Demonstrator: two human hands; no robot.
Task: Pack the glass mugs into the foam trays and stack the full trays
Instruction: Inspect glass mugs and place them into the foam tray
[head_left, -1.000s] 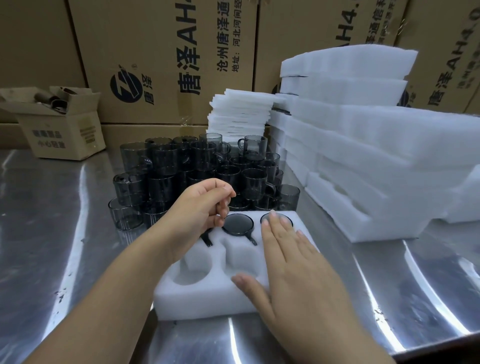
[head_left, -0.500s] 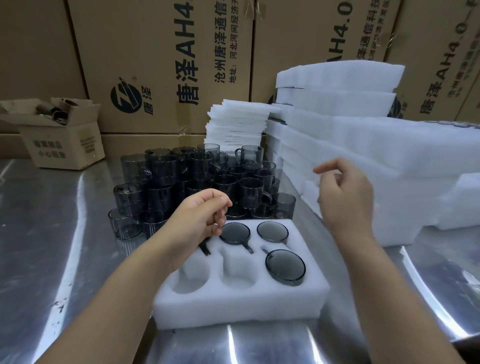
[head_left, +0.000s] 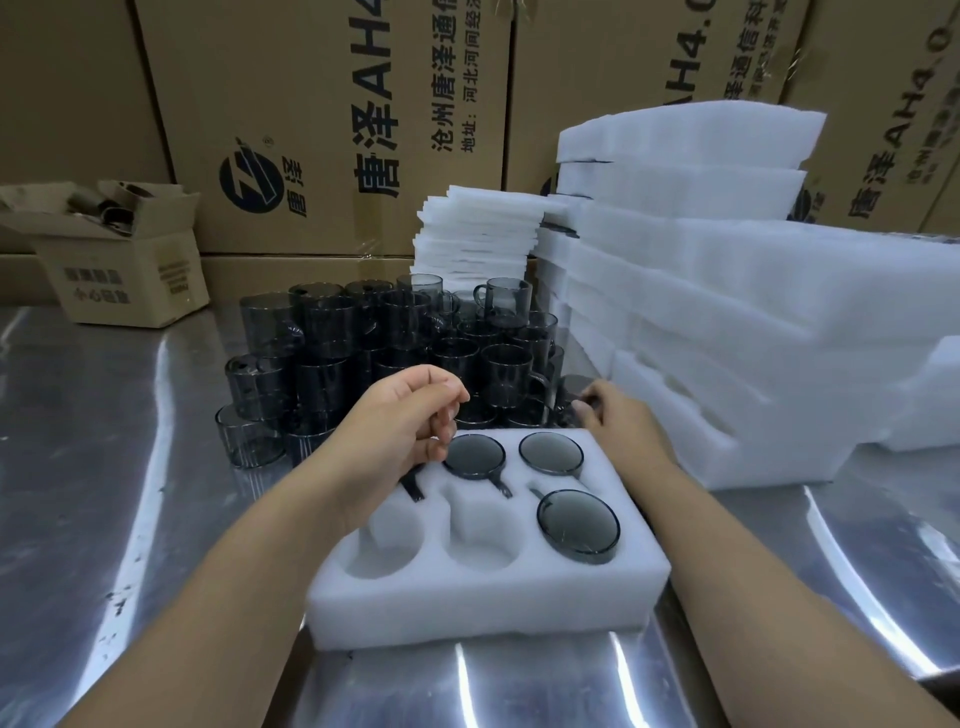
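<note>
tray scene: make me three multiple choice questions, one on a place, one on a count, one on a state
1. Where is the right hand?
A. on the foam stack
B. inside the carton
C. at the loose mugs behind the tray

2. How many pockets in the tray's front row are empty?
A. two
B. none
C. three

3. How is the small carton at the far left?
A. taped shut
B. flaps open
C. crushed flat

Answers:
1 C, its fingertips reach the nearest mug just past the tray's back right corner.
2 A, the front left and front middle pockets show bare foam, while the front right one holds a mug.
3 B, its flaps stand up and dark items show inside.
</note>
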